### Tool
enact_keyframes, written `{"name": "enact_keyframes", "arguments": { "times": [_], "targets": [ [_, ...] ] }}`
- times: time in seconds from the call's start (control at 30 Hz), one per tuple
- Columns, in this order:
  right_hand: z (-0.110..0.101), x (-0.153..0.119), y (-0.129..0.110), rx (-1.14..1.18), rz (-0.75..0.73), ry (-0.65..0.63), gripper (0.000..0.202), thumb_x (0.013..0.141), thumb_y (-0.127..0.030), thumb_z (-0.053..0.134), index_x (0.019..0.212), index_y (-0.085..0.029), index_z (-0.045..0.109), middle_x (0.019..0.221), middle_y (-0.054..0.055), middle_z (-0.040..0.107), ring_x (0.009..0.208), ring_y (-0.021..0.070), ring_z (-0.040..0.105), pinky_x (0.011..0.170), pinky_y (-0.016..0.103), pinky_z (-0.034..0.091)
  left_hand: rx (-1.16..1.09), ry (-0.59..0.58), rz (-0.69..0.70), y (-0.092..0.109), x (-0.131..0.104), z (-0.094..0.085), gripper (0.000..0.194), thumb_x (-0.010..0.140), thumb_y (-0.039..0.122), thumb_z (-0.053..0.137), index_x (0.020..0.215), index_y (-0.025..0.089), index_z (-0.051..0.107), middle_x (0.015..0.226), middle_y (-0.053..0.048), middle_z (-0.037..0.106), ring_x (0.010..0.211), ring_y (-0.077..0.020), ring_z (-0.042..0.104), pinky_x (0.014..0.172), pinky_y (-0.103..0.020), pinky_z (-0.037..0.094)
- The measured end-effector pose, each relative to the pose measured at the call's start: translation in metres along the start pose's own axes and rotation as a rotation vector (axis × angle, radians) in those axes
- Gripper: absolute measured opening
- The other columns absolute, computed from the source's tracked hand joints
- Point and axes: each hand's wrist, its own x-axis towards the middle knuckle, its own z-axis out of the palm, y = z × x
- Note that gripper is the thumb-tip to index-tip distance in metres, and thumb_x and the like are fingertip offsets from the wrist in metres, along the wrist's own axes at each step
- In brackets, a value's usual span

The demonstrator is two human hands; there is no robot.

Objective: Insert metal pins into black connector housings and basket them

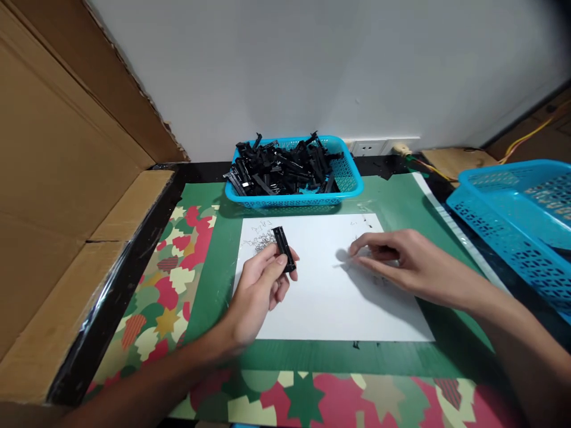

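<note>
- The left hand [261, 285], just left of the frame's centre, is closed around a short black plastic part [284, 249], thumb and fingers clamping its lower end so that the part stands up out of the grip, tilted slightly.
- The right hand [397, 261], right of centre, rests fingertips-down on the white sheet [330, 297]; the fingers are drawn together as if pinching something very small, but whether anything is between them cannot be told.
- Just above the left hand lies a little heap of thin metal pins [261, 239], loose on the paper; a few more specks are scattered near the right fingertips.
- As a judgement, the work looks early or mid-way: one part is in hand, while the blue basket [352, 178] at upper centre is heaped with similar black parts [285, 166].
- A second blue basket [513, 220] at the right edge shows no black parts in the portion that is visible.
- The sheet lies on a green mat [401, 202], with patterned paper [178, 273] to the left and along the bottom.
- Cardboard [66, 178] fills the left side; nothing lies between the hands and the baskets.
</note>
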Motion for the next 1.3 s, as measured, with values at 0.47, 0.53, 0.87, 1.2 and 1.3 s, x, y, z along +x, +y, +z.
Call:
{"name": "enact_keyframes", "arguments": {
  "times": [0.47,0.53,0.87,1.2,1.3],
  "targets": [
    [0.020,0.004,-0.010,-0.173,-0.012,-0.151,0.015,0.099,-0.025,0.067,0.103,-0.029,0.081,0.084,0.000,0.082,0.070,0.0179,0.074,0.061,0.026,0.048,-0.072,-0.063,-0.065,0.002,0.002,-0.008,0.051,0.099,0.053,0.066,0.137,0.020,0.065,0.077,0.005,0.042,0.051,-0.0049,0.020,0.043,-0.019,0.010],
    [0.020,0.004,-0.009,-0.137,-0.024,-0.148,0.016,0.099,-0.025,0.066,0.104,-0.028,0.082,0.086,0.000,0.082,0.071,0.0178,0.075,0.061,0.026,0.049,-0.069,-0.061,-0.061,0.004,0.002,-0.007,0.055,0.097,0.053,0.069,0.140,0.021,0.061,0.076,0.006,0.042,0.051,-0.0050,0.021,0.044,-0.018,0.010],
    [0.024,0.006,-0.021,0.078,0.019,0.053,0.033,0.106,-0.046,0.063,0.127,-0.025,0.076,0.078,0.000,0.068,0.065,0.0156,0.059,0.058,0.026,0.047,-0.061,-0.107,-0.071,0.007,0.000,-0.005,0.054,0.096,0.057,0.071,0.131,0.016,0.065,0.073,0.007,0.040,0.052,-0.0043,0.022,0.044,-0.018,0.011],
    [0.011,-0.001,-0.039,0.058,-0.091,0.152,0.021,0.103,-0.044,0.067,0.109,-0.025,0.075,0.070,-0.002,0.056,0.060,0.0154,0.054,0.054,0.026,0.048,-0.083,-0.226,-0.082,0.009,0.003,-0.008,0.050,0.099,0.059,0.067,0.133,0.022,0.065,0.074,0.006,0.051,0.045,-0.0029,0.023,0.041,-0.017,0.013],
    [-0.040,-0.029,-0.013,-0.243,-0.018,0.488,0.021,0.093,-0.048,0.078,0.105,-0.030,0.077,0.069,0.001,0.063,0.053,0.0183,0.055,0.046,0.030,0.040,-0.064,-0.186,-0.013,0.010,0.010,-0.015,0.043,0.102,0.057,0.063,0.129,0.023,0.066,0.078,0.005,0.054,0.044,-0.0022,0.023,0.040,-0.018,0.010]
  ]
}}
